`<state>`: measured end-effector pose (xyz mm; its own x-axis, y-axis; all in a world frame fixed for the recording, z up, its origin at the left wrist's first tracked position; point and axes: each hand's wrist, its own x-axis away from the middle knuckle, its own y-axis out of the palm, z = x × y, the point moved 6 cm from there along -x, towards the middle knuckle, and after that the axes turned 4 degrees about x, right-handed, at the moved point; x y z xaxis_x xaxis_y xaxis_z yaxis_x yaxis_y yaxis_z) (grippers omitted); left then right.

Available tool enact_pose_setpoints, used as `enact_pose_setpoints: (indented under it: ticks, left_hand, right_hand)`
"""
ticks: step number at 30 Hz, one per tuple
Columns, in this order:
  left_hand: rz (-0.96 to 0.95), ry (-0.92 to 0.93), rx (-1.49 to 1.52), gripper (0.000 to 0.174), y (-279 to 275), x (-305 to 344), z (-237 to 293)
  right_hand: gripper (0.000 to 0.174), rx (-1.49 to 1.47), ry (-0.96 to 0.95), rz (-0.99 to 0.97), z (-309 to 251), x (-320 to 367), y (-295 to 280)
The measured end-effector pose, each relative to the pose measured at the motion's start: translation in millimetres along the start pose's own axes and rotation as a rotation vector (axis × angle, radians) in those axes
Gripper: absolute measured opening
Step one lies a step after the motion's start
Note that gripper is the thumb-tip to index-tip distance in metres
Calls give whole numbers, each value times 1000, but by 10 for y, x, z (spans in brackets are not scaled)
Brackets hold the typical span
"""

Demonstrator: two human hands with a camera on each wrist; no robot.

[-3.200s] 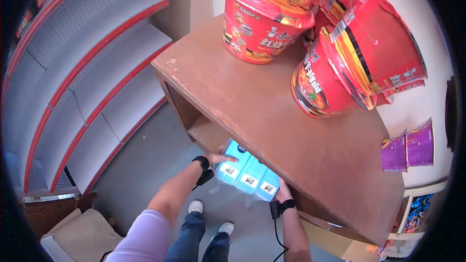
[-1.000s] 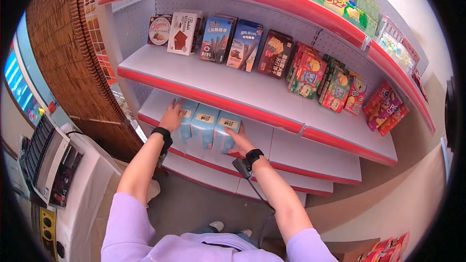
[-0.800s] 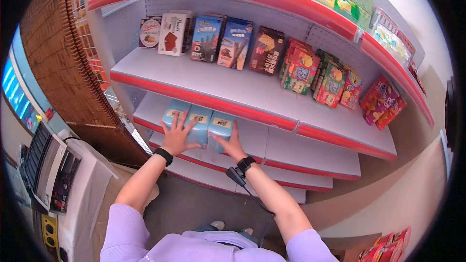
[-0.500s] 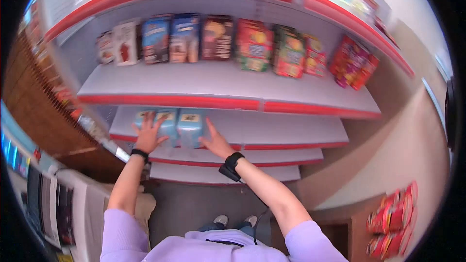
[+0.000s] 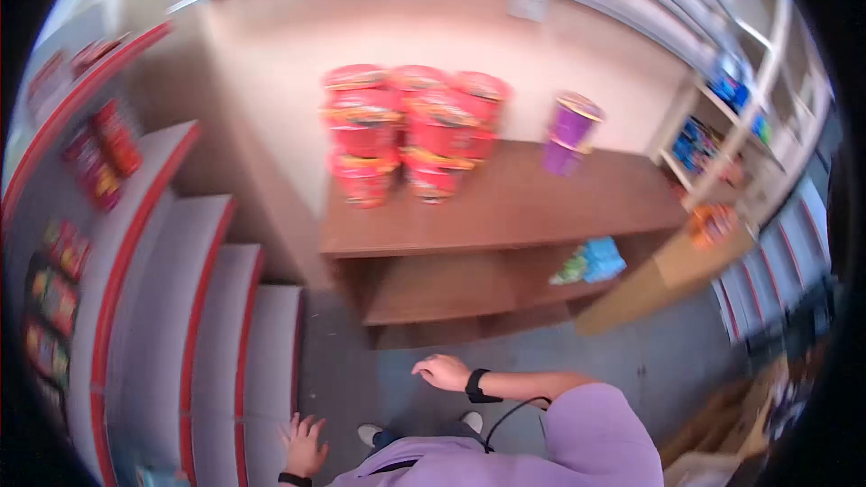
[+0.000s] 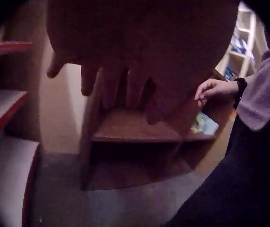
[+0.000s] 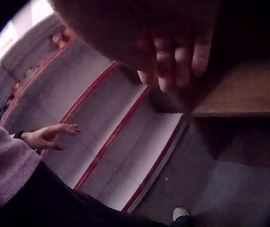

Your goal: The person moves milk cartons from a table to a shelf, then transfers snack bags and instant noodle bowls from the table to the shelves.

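Observation:
My left hand (image 5: 305,446) is low in the head view, its fingers spread beside the grey shelves with red edges (image 5: 242,343); it holds nothing. In the left wrist view the same hand (image 6: 139,52) is dark, fingers extended. Bent at the elbow, my right arm brings the right hand (image 5: 442,372) in front of the brown cabinet (image 5: 505,207), fingers loosely curled round nothing. The right wrist view shows its fingers (image 7: 167,71) hanging near the cabinet. A pale blue package (image 5: 162,476) peeks in at the bottom left, on the shelving.
Stacked red noodle tubs (image 5: 361,126) and purple tubs (image 5: 570,131) stand on the cabinet. Blue and green packets (image 5: 591,261) lie in its compartment. A cardboard box (image 5: 667,275) leans at its right end, and snack packs (image 5: 95,167) fill the shelf at left.
Both hands have come away from the three light blue packs on the lower shelf. The view has swung right to the brown cabinet, and the right hand has moved over in front of it.

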<state>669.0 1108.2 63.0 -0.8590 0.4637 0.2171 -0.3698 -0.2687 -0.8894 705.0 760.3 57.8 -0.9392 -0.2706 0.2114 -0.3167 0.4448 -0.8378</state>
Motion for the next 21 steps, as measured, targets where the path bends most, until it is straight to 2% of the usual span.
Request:
enact_pose_setpoints:
  ticks: [1, 3, 4, 6, 7, 9, 11, 12, 14, 17, 21]
  left_hand:
    - [-28, 69, -19, 59, 77, -295, 154]
    - [-184, 387, -104, 40, 302, -886, 581]
    - [-163, 473, -186, 35, 239, -1117, 1028]
    - [-210, 569, -152, 35, 485, -1564, 1797]
    - [-248, 586, -106, 35, 585, -1748, 2229]
    - [-258, 707, -101, 35, 786, -1843, 3284]
    - [-359, 872, 111, 35, 1125, -1857, 4192]
    - [-373, 908, 106, 35, 1222, -1854, 4644]
    - [-579, 1103, 125, 34, 1473, -1666, 5425]
    - [-731, 1215, 123, 33, 1960, -1609, 6201]
    - [-886, 1266, -30, 33, 2462, -1660, 6972]
  right_hand:
    - [20, -34, 64, 104, 227, 384, -123]
    - [19, -75, 191, 251, 587, 1128, -230]
    - [18, -128, 299, 397, 808, 1560, -292]
    - [19, -242, 515, 678, 1223, 2511, -335]
    - [19, -241, 570, 708, 1413, 2956, -281]
    - [22, -566, 998, 973, 1861, 4020, 50]
    - [24, -624, 1155, 1141, 1988, 4889, 87]
    - [24, -620, 1179, 1172, 2063, 5197, 20]
    - [23, -581, 1309, 1242, 2035, 5723, -123]
    - [24, -565, 1372, 1342, 2103, 6204, -374]
    - [23, -635, 1378, 1487, 2527, 6420, -81]
